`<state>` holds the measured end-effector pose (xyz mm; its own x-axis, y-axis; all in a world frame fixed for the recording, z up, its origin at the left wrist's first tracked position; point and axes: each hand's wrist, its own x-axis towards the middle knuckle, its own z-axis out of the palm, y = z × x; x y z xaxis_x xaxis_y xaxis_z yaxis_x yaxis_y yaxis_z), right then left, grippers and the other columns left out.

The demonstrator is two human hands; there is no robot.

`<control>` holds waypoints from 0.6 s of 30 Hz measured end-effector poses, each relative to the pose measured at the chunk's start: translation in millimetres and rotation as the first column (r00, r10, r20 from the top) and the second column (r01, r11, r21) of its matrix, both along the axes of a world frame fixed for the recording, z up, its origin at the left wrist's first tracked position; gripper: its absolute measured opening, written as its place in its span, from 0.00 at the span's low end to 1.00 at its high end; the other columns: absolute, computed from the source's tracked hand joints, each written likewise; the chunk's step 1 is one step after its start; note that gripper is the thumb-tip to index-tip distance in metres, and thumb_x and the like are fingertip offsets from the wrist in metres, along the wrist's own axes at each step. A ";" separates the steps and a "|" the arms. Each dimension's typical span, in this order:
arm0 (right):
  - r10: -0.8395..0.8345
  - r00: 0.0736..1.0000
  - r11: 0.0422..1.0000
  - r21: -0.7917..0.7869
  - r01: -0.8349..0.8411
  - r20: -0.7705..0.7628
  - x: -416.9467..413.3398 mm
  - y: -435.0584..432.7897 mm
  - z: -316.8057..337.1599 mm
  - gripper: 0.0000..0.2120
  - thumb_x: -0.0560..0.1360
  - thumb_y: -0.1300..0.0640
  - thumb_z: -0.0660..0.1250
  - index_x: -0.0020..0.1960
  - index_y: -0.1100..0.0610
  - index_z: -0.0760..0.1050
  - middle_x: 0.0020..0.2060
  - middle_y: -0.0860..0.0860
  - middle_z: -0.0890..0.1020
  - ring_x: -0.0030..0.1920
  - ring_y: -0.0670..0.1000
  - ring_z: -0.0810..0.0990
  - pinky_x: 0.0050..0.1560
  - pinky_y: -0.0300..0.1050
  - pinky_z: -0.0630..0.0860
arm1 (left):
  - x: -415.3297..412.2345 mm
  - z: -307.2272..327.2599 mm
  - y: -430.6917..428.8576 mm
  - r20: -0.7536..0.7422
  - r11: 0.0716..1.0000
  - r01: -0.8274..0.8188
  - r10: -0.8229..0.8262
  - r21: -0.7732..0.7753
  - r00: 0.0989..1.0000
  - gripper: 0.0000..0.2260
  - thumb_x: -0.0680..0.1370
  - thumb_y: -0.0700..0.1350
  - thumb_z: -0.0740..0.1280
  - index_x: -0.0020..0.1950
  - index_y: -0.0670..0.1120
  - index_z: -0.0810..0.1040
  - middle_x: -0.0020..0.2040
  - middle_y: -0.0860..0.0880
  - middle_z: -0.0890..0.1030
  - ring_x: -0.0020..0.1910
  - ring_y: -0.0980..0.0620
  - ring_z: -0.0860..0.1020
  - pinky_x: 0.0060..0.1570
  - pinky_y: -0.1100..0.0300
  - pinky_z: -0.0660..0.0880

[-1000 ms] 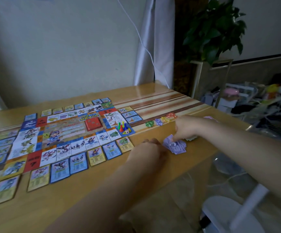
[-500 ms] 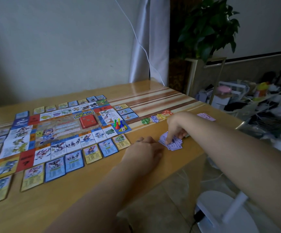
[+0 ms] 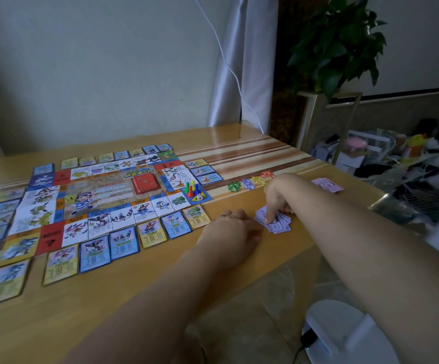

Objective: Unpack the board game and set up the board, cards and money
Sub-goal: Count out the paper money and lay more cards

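The game board [image 3: 102,195] lies unfolded on the wooden table [image 3: 108,298], with a red card deck [image 3: 145,183] in its middle and coloured pawns [image 3: 190,190] and a die [image 3: 199,197] on its near right corner. Property cards [image 3: 150,235] line its edges. To the right lies a loose pile of purple money notes [image 3: 281,224]. My right hand [image 3: 276,198] presses its index finger down on that pile. My left hand [image 3: 229,229] rests on the table just left of the pile, fingers loosely curled. Small coloured token heaps [image 3: 250,183] and another purple note stack [image 3: 327,185] lie beyond.
The table's right edge runs close behind the money. Past it stand a potted plant [image 3: 336,43] on a metal stand, cluttered shelves [image 3: 410,164] and a white fan base [image 3: 344,334] on the floor. A white cable [image 3: 229,64] hangs down the wall.
My right hand has drawn slightly toward me over the purple pile and now points its index finger down onto it. My left hand has stayed beside the pile.
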<state>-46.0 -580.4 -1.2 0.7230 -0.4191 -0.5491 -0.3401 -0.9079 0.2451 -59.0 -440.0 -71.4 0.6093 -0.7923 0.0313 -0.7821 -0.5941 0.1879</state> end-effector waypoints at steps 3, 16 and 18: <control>-0.005 1.000 1.000 0.012 0.005 0.014 -2.2 0.8 0.8 0.18 0.75 0.49 0.69 0.51 0.61 0.68 0.40 0.54 0.73 0.47 0.54 0.74 0.48 0.46 0.73 | 0.0 0.2 -0.8 0.006 1.000 0.004 -0.004 0.002 1.000 0.18 0.82 0.54 0.54 0.72 0.57 0.66 0.68 0.51 0.68 0.66 0.48 0.66 0.60 0.54 0.67; 0.075 0.997 0.997 -0.021 -0.074 0.021 -3.1 2.2 -0.9 0.14 0.76 0.50 0.67 0.52 0.59 0.69 0.48 0.55 0.73 0.40 0.54 0.74 0.44 0.45 0.72 | 1.1 -1.3 0.8 0.014 1.000 0.021 -0.021 0.001 1.000 0.18 0.82 0.54 0.54 0.72 0.57 0.66 0.68 0.52 0.68 0.65 0.48 0.66 0.60 0.54 0.67; 0.091 0.996 0.995 -0.038 -0.090 0.019 -2.6 3.5 -2.3 0.17 0.76 0.49 0.67 0.59 0.58 0.72 0.50 0.55 0.72 0.40 0.54 0.74 0.45 0.46 0.72 | 0.6 -2.2 1.5 0.027 1.000 0.024 -0.024 0.010 0.999 0.18 0.82 0.54 0.53 0.72 0.57 0.66 0.69 0.51 0.67 0.65 0.48 0.65 0.61 0.54 0.66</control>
<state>-48.6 -576.9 -3.5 0.7701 -0.3714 -0.5187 -0.2622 -0.9255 0.2733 -58.4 -438.6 -73.6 0.5893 -0.8069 0.0397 -0.8009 -0.5770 0.1601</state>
